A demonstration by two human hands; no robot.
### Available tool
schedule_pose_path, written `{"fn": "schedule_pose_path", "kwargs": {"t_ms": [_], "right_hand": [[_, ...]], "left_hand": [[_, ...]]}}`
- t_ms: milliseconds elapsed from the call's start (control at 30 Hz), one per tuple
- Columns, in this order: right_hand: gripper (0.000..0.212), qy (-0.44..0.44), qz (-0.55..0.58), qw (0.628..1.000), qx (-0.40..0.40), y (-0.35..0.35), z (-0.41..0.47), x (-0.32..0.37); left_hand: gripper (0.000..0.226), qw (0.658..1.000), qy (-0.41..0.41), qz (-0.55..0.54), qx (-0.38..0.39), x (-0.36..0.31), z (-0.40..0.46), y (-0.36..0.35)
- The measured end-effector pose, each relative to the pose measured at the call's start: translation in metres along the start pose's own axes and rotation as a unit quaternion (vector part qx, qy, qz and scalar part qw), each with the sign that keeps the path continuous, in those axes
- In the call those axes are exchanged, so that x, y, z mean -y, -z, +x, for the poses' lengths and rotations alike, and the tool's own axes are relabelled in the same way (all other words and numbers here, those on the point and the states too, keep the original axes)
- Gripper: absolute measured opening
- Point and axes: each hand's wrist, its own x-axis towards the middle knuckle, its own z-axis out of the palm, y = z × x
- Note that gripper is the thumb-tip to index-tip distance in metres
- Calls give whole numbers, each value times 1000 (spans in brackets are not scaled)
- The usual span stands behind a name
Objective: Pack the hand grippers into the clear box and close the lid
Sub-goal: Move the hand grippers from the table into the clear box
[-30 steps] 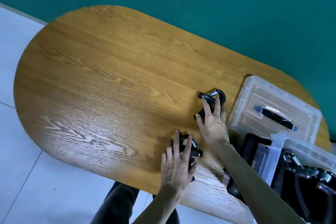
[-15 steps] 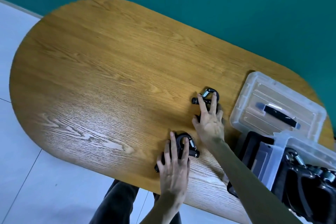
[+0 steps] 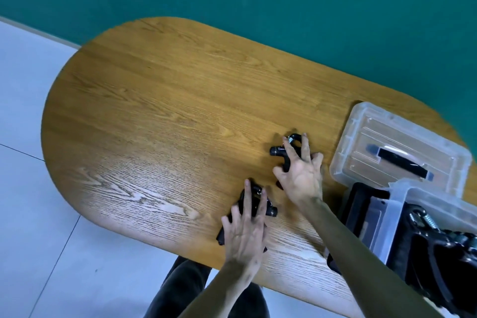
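Two black hand grippers with metal springs lie on the wooden table (image 3: 165, 116). My right hand (image 3: 302, 175) curls its fingers over the far hand gripper (image 3: 280, 150), whose spring end sticks out beyond the fingertips. My left hand (image 3: 245, 224) lies on the near hand gripper (image 3: 269, 210), fingers wrapping it. The clear box (image 3: 436, 204) stands open at the right with several black hand grippers (image 3: 438, 245) inside. Its clear lid (image 3: 366, 142), with a black handle, lies flat on the table behind the box.
A black object (image 3: 356, 204) sits against the box's left side. The table's rounded left end juts over a pale tiled floor (image 3: 31, 214). A teal wall (image 3: 258, 8) runs behind the table. My dark trouser legs show under the near edge.
Both hands have closed further around their hand grippers, the fingers curling down over them. The camera view has shifted, so the table sits lower and more to the right in the frame.
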Motion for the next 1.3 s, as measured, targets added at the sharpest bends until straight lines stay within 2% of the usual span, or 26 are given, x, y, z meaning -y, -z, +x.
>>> {"fn": "schedule_pose_path", "kwargs": {"t_ms": [67,200,433,600,767,900,1300], "right_hand": [[77,1,0,1000,6,4,-8,3],[78,-2,17,1000,0,23,-27,13],[78,29,-12,998,-46,69,-66,23],[80,33,-10,996,-81,109,-85,20],[83,43,-3,991,-130,148,-103,4],[84,28,10,986,-162,171,-116,-26],[84,-62,36,970,-231,188,-171,-139]], "left_hand": [[86,999,29,-16,9,2,0,8],[81,992,113,-51,-13,-4,12,36],[74,989,134,-55,-25,-30,25,117],[71,986,143,-58,-64,-54,24,156],[73,983,114,-82,-120,-89,20,182],[74,984,74,-88,-134,-132,17,187],[72,994,-5,-54,-100,-245,-14,156]]}}
